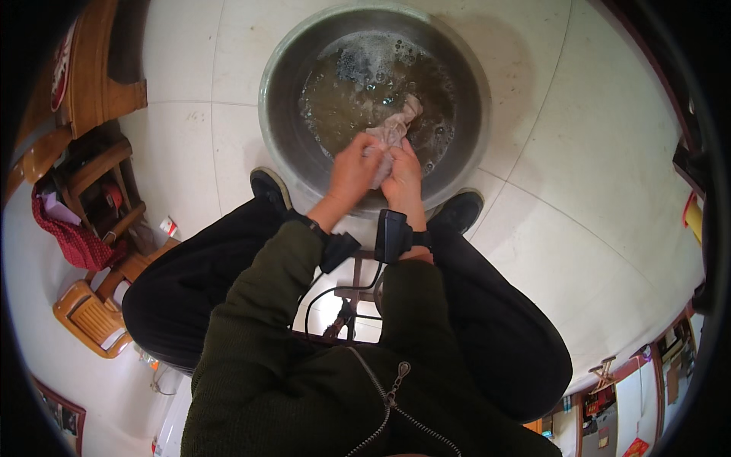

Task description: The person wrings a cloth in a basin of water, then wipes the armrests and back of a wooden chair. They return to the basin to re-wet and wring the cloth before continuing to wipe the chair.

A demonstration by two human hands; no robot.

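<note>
A wet, pale pinkish cloth (394, 128) is bunched between my two hands over a large round metal basin (280, 114). My left hand (355, 171) has its fingers curled on the cloth's near left side and looks slightly blurred. From the right, my right hand (404, 174) grips the same cloth, with the thumb over it. One crumpled end sticks out past my fingers toward the far side. Murky brownish water (342, 114) fills the bottom of the basin, and white suds (371, 57) float at its far side. What lies under the water cannot be seen.
My dark shoes (271, 189) flank the basin on pale floor tiles (548, 228). Black devices (393, 235) are strapped at both wrists, with a cable hanging between my legs. Wooden furniture (105, 103) and a red patterned cloth (80, 245) are at the left.
</note>
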